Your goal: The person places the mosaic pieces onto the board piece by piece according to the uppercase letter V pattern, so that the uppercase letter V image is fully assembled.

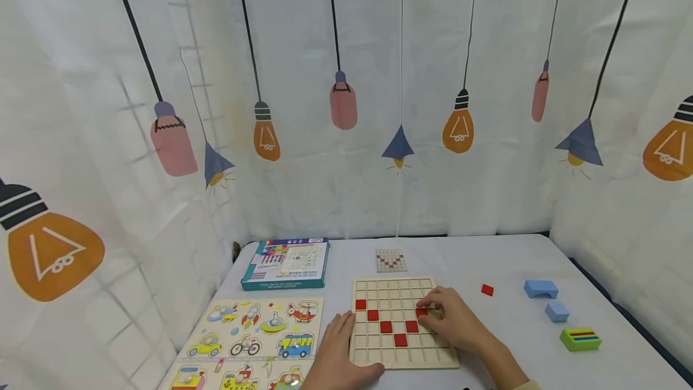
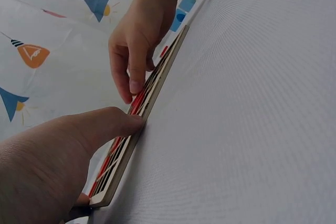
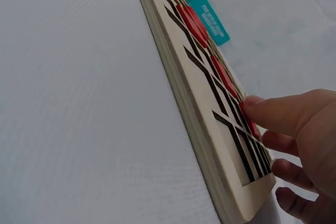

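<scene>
A square wooden grid board (image 1: 379, 357) lies flat on the table, with several red square tiles (image 1: 400, 340) set in its cells in a V shape. At the upper right arm of the V, my right hand (image 1: 452, 318) pinches one red tile (image 1: 421, 312) between thumb and fingers. In the right wrist view the thumb presses on this tile (image 3: 247, 116), low in the grid. My left hand (image 1: 341, 351) rests against the board's left side, fingers straight and thumb spread. Its thumb (image 2: 126, 123) touches the board's near edge in the left wrist view.
Behind the board lies a small card (image 1: 391, 260) with a V pattern. A loose red tile (image 1: 488, 289), blue blocks (image 1: 541, 288) and a green striped block (image 1: 580, 339) sit at right. At left are a teal box (image 1: 284, 265) and a vehicle picture board (image 1: 254, 321).
</scene>
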{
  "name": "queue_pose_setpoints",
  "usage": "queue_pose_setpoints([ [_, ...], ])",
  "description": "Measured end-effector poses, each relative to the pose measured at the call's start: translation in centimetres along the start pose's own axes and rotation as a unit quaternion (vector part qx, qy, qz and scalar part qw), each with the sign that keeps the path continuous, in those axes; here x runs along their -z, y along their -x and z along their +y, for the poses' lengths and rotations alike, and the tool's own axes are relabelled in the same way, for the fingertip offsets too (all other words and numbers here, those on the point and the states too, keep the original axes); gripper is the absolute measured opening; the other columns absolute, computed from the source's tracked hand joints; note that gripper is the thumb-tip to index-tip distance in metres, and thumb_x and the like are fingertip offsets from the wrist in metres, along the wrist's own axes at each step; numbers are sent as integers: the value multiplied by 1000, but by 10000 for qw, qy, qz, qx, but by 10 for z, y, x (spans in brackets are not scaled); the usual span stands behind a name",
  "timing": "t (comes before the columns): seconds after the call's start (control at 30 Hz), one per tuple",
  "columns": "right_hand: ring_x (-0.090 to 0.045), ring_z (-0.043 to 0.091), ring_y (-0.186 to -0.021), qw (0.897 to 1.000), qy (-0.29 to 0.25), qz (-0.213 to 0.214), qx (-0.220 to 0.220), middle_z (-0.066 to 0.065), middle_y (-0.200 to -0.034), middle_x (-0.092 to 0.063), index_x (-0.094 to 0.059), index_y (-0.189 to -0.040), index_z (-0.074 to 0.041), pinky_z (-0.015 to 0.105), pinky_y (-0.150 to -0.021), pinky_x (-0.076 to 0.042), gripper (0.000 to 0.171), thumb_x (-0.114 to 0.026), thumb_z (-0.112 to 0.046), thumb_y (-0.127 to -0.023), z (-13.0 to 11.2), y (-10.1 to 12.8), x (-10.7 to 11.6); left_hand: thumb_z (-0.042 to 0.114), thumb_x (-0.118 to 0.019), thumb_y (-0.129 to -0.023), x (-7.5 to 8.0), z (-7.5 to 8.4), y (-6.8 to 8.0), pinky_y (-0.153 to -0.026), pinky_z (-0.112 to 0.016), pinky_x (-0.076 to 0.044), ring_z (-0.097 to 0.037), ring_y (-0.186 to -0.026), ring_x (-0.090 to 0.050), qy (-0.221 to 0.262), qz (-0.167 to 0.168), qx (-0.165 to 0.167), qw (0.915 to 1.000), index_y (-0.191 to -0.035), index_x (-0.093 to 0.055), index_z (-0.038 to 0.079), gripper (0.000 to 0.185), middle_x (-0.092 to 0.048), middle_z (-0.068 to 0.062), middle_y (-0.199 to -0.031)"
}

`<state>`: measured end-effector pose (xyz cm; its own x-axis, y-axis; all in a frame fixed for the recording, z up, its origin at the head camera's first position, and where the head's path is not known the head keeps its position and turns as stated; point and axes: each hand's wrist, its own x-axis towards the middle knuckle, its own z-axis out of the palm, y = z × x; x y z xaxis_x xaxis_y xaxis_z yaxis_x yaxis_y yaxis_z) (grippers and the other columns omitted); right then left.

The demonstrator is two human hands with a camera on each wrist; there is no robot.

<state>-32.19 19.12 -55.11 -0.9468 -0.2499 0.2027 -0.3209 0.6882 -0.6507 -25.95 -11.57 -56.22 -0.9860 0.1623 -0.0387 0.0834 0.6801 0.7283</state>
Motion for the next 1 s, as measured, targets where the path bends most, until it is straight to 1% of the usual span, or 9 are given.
queue_pose_setpoints([
  [0.23,-53,11,-110,9998,161,68,-47,-21,-110,-68,-82,-107,-36,26,-91,-53,14,-89,-33,-96,-2,2,0,70,-91,-77,1,-1,1,-129,-83,-27,-52,-166,-26,8,9,-19,10000,-170,-42,5,123,-40,-16,-176],
  [0.3,-54,13,-110,9999,127,88,-70,-20,-111,-68,-82,-108,-36,27,-90,-53,14,-89,-32,-96,-4,3,2,70,-91,-77,1,-1,1,-128,-83,-27,-52,-166,-26,18,-3,-15,10000,-170,-42,5,123,-40,-16,-176],
  [0.47,-57,14,-111,9989,120,267,-372,-17,-116,-70,-82,-112,-33,31,-91,-55,18,-89,-29,-96,-7,5,10,69,-91,-78,1,-1,-1,-128,-84,-27,-52,-166,-26,35,-25,-5,10000,-170,-42,6,122,-40,-16,-176],
  [0.57,-58,13,-113,9974,232,425,-537,-15,-120,-71,-82,-118,-30,32,-92,-56,23,-89,-29,-96,-3,4,16,69,-91,-77,0,-1,-1,-128,-84,-27,-53,-166,-26,30,-12,-22,10000,-170,-42,6,122,-40,-16,-176],
  [0.73,-60,16,-113,9959,356,695,-453,-8,-121,-73,-80,-128,-23,34,-91,-56,31,-87,-26,-98,7,5,28,69,-91,-77,0,-1,-1,-129,-83,-27,-53,-166,-26,39,-1,-48,10000,-169,-42,5,122,-41,-16,-176],
  [0.87,-61,19,-115,9931,484,996,-394,-3,-127,-75,-80,-130,-19,36,-92,-56,32,-86,-24,-99,17,6,34,68,-92,-77,1,0,-1,-129,-83,-27,-52,-166,-26,42,-3,-28,10000,-170,-42,5,123,-40,-16,-176],
  [1.0,-63,23,-114,9891,593,1243,-526,3,-127,-75,-80,-130,-14,41,-92,-56,32,-84,-23,-100,24,7,41,68,-91,-77,0,0,-1,-128,-84,-27,-53,-166,-26,32,-23,-20,10000,-170,-42,5,122,-40,-16,-176],
])
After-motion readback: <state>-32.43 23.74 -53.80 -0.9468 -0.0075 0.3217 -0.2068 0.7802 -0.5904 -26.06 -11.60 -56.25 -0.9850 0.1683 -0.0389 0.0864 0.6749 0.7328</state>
